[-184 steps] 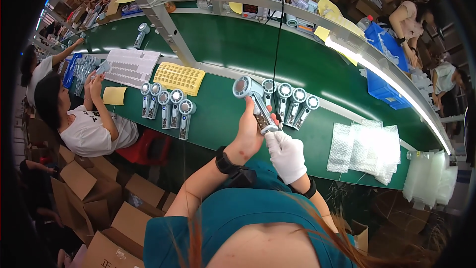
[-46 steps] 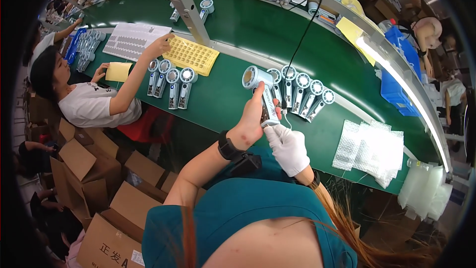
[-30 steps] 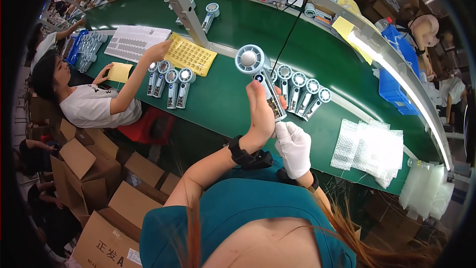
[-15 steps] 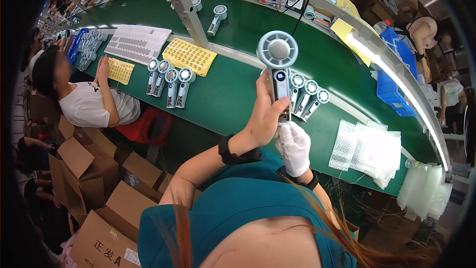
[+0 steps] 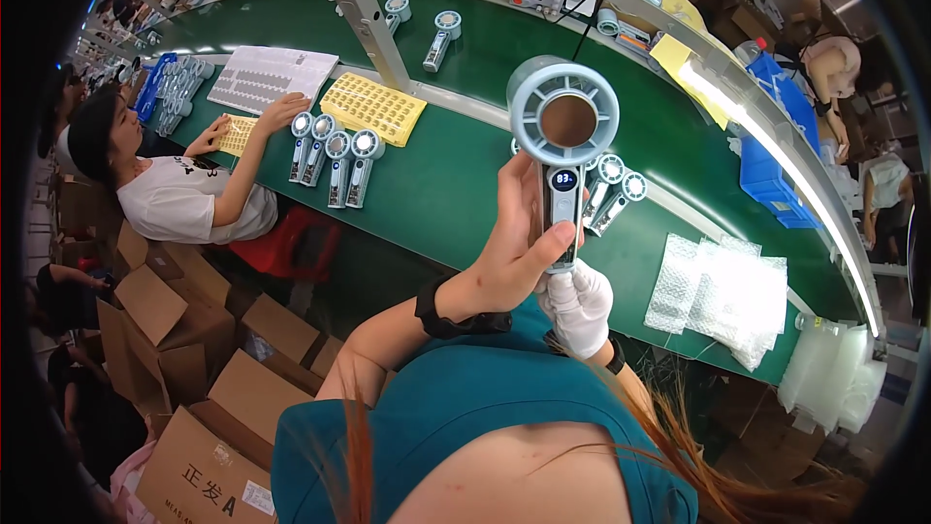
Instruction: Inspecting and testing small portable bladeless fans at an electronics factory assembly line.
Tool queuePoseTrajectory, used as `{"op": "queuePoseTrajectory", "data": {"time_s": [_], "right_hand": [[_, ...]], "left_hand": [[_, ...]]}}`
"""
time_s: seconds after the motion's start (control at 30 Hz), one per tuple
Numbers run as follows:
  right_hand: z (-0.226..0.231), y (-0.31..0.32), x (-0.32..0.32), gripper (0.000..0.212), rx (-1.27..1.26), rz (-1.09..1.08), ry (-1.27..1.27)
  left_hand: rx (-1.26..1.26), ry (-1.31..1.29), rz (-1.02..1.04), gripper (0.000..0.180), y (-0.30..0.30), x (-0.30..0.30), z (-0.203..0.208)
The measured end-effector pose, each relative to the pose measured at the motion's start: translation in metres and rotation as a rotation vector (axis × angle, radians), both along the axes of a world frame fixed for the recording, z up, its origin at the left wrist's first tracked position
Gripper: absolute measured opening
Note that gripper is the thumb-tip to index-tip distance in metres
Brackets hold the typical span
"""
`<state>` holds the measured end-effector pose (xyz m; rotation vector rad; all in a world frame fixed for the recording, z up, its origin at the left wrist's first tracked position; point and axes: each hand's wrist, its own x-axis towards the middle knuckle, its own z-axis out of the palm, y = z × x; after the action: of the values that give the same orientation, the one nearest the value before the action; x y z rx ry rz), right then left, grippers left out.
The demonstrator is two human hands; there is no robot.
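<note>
A pale blue handheld fan (image 5: 568, 123) is raised in front of me, its round ringed head up and a lit display on the handle. My bare left hand (image 5: 516, 248) is closed round the handle, with the thumb pressed on its front below the display. My right hand (image 5: 579, 309), in a white glove, is closed at the handle's bottom end; its fingertips are partly hidden. Behind the held fan, several similar fans (image 5: 619, 198) lie on the green bench (image 5: 465, 204), partly covered by it.
Several fans (image 5: 337, 170) lie left, near a yellow tray (image 5: 373, 109) and a seated person (image 5: 184, 196) whose hands are on a yellow sheet. Bubble-wrap bags (image 5: 722, 291) lie at right. A metal post (image 5: 364, 20) rises from the bench; cardboard boxes (image 5: 208, 466) stand lower left.
The fan's head has tilted and come closer to me, moving slightly right. Its display has turned more toward me. The seated person's hands have moved apart and down to the yellow sheet.
</note>
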<state>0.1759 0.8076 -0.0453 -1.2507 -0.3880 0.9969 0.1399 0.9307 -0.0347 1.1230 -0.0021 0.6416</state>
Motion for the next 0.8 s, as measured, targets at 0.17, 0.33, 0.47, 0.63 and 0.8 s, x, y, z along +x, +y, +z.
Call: {"op": "queuePoseTrajectory", "data": {"time_s": [0.17, 0.33, 0.47, 0.63, 0.8], "right_hand": [[0.000, -0.010, 0.013, 0.026, 0.067, 0.095, 0.159], [0.011, -0.012, 0.023, 0.026, 0.013, 0.282, 0.088], [-0.009, -0.028, 0.027, 0.027, 0.279, 0.383, -0.120], [-0.023, -0.042, 0.031, 0.028, 0.047, 0.293, 0.079], [-0.027, -0.034, 0.031, 0.030, 0.058, 0.142, 0.141]], "left_hand": [[-0.147, -0.039, 0.026, 0.068, 0.007, -0.001, 0.003], [-0.035, -0.018, -0.124, 0.080, 0.047, -0.016, 0.021], [-0.404, -0.280, 0.532, 0.060, 0.079, -0.031, 0.048], [-0.588, -1.055, -0.520, 0.025, 0.108, -0.099, 0.106], [0.452, -0.928, 0.898, 0.015, 0.094, -0.127, 0.137]]}}
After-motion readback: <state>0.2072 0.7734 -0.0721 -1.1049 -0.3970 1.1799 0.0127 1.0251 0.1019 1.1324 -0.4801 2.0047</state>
